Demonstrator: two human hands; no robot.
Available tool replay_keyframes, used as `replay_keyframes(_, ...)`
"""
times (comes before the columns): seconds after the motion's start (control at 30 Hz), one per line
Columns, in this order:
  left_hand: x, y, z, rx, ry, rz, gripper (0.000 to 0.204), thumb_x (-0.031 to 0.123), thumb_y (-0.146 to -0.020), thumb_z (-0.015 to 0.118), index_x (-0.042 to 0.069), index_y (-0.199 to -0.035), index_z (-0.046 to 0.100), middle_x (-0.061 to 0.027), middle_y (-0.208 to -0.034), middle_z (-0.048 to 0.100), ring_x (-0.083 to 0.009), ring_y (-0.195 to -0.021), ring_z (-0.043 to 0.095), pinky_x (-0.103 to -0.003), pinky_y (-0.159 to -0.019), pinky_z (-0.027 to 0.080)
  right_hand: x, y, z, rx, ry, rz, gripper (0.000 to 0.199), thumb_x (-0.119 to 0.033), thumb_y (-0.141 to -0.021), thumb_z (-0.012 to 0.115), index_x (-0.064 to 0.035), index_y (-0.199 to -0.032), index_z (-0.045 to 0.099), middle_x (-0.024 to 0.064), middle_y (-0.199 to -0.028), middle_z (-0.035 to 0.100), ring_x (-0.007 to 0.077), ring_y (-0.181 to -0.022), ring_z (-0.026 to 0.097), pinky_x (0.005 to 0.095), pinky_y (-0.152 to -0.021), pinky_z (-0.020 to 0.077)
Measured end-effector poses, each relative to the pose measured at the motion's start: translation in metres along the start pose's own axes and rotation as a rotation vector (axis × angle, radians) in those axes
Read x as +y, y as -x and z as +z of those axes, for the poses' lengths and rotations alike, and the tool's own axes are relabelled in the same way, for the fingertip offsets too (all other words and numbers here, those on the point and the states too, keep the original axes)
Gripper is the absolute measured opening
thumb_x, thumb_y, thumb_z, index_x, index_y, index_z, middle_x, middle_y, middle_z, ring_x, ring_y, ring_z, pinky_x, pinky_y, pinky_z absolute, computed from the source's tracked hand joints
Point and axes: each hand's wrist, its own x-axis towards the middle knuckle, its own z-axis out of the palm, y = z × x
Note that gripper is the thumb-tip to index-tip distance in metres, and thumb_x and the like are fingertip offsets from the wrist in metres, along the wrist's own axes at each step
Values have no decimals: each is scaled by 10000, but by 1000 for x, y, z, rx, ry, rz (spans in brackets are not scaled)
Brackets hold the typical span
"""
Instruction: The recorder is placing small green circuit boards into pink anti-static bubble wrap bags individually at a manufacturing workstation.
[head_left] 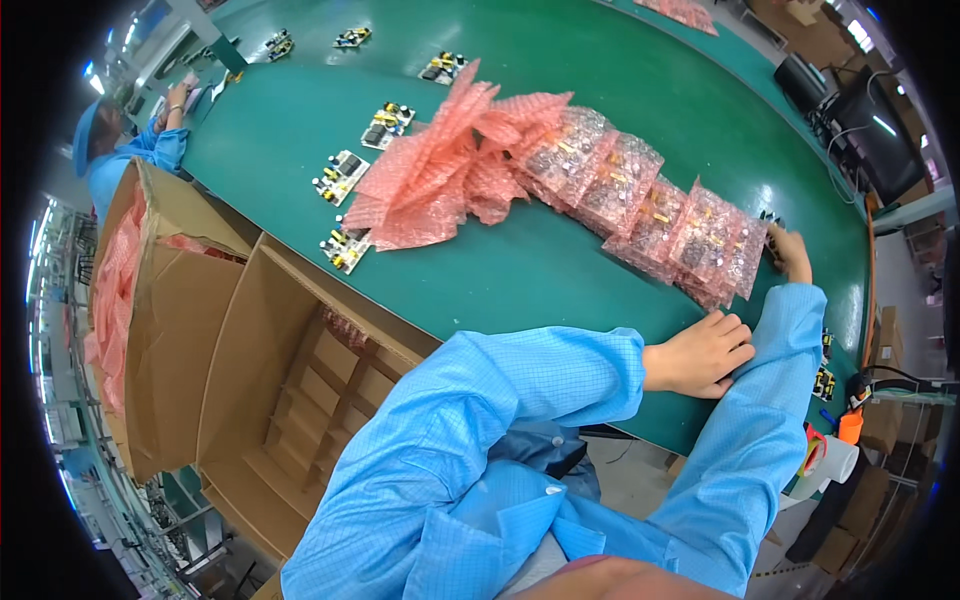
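Observation:
My left hand [698, 355] lies low over the green table near its front edge, fingers loosely bent and slightly apart, with nothing seen in it. Farther right, my right hand [790, 252] is closed at the right end of a row of circuit boards in pink bubble wrap [645, 195]. Dark component tips [768, 216] show just beyond its fingers; what it grips is mostly hidden. The wrapped boards lean on one another in overlapping stacks. Loose pink bubble-wrap bags [430, 170] are heaped at the row's left end.
Bare circuit boards [340, 178] lie left of the bags, others [824, 370] by the right edge. An open cardboard box with dividers [250, 390] stands at the near left, beside a carton of pink wrap [118, 300]. A co-worker [130, 150] sits at the far left. Tape rolls [825, 460] are at right.

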Motion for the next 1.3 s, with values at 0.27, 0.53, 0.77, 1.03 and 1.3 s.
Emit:
replay_keyframes(0.27,8,9,-146,380,-180,152,171,154,-641,683,84,-774,603,-106,-794,574,-297,-801,589,-448,-691,474,27,31,-52,-295,-756,-201,294,-264,-808,740,-73,-1021,672,-24,-892,603,98,-757,524,280,-651,408)
replay_keyframes(0.53,-35,131,-367,168,-983,-684,386,295,-806,707,18,-1069,658,-190,-1047,680,-368,-1002,634,-457,-881,504,-54,277,1,-462,-579,-701,677,-230,-767,737,-33,-1375,513,73,-1205,573,219,-1153,563,301,-1038,402)
replay_keyframes(0.77,-47,156,-362,283,-765,-954,228,212,-850,710,8,-949,690,-119,-1007,717,-276,-966,682,-376,-811,527,-45,285,98,-395,-204,-841,739,-59,-726,763,-12,-1395,451,147,-1277,517,263,-1177,544,366,-1016,448)
replay_keyframes(1.03,23,114,-240,150,-497,-87,136,51,-751,729,64,-838,626,-93,-981,678,-301,-934,641,-412,-792,494,-39,304,67,-379,-89,-603,698,-243,-658,906,20,-1205,560,210,-1021,687,331,-967,674,384,-846,525)
replay_keyframes(1.3,5,144,-167,-87,-309,-152,135,101,-813,699,78,-911,610,-71,-978,661,-289,-952,623,-394,-807,460,-8,324,54,-543,-242,-488,671,-116,-666,892,-28,-1210,509,80,-968,654,136,-887,613,289,-756,510)
